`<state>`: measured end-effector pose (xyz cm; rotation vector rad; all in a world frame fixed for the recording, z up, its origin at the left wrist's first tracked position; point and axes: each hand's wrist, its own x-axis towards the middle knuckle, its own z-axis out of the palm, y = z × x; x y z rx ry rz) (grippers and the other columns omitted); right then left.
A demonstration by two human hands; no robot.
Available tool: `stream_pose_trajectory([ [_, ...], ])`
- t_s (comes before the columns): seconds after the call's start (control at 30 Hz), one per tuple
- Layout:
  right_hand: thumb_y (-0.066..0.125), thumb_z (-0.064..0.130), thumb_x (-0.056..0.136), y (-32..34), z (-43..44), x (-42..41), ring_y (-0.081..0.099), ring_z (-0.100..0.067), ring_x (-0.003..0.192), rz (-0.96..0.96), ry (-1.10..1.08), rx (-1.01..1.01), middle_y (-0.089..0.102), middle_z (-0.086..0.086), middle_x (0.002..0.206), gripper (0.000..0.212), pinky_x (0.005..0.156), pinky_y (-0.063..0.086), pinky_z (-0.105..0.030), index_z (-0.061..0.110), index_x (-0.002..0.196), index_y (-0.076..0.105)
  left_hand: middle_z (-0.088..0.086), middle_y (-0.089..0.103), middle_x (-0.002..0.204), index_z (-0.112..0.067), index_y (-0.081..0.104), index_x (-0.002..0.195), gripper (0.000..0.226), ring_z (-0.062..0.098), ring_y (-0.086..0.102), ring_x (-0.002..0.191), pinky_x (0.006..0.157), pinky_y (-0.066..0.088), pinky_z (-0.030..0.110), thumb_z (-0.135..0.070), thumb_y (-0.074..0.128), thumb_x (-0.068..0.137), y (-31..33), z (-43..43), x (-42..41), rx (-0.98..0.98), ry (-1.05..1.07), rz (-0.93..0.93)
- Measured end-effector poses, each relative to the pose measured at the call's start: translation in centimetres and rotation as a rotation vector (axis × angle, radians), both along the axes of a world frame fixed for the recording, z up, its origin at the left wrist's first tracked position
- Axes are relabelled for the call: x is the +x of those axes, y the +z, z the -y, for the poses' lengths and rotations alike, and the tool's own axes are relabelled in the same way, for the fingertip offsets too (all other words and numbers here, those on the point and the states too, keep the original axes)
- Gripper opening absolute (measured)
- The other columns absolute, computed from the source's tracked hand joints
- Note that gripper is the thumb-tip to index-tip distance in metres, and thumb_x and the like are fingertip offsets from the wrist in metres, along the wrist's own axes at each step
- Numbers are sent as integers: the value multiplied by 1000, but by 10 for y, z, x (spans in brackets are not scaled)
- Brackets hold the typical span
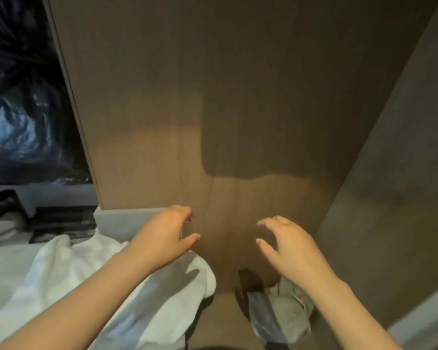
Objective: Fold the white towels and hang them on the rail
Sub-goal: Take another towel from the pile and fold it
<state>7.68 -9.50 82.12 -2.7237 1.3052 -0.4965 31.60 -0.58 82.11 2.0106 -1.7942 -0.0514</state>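
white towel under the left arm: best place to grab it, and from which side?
Judging by its pose, take the white towel at the rounded end hanging over the edge near the wooden panel. Come from above with the left hand, which hovers open close to it. That end is free and bunched, so it should pinch easily.

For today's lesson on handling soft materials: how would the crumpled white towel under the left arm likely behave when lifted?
The white towel lies in loose folds and bulges, so it is probably floppy and would sag from any single hold. It drapes over an edge near the left hand, so it may slide off if tugged. It looks light for its spread.
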Motion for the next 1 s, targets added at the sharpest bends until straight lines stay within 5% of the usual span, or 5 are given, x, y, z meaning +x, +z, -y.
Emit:
stream_pose_trajectory([
  [0.33, 55, 39, 95, -86, -49, 45, 56, -6, 111, -52, 107, 260, 59, 12, 123, 35, 87, 41, -17, 32, 129, 57, -14, 62, 118, -33, 58, 117, 35, 6, 58, 101, 86, 40, 12, -49, 62, 86, -120, -88, 9, 249, 218, -233],
  [0.6, 54, 39, 95, -121, -104, 118, 56, -11, 112, -146, 168, 471, 58, 7, 130, 35, 88, 39, -18, 28, 128, 56, -4, 65, 102, -19, 65, 102, 21, 16, 61, 93, 85, 49, 29, -29, 71, 85, -142, -168, 68, 231, 312, -349],
  [0.83, 56, 38, 96, -134, -170, 181, 49, 3, 94, -54, 171, 540, 57, 20, 117, 28, 77, 33, -3, 35, 124, 58, -10, 60, 109, -26, 59, 112, 27, 4, 58, 95, 86, 48, 18, -35, 68, 87, -154, -244, 145, 257, 397, -443],
  [1.0, 58, 39, 95, -147, -204, 218, 47, 6, 93, -43, 131, 540, 49, 27, 107, 26, 85, 32, -5, 39, 121, 57, -13, 60, 107, -30, 57, 112, 27, 3, 58, 96, 86, 50, 20, -38, 66, 87, -165, -281, 193, 288, 389, -459],
])
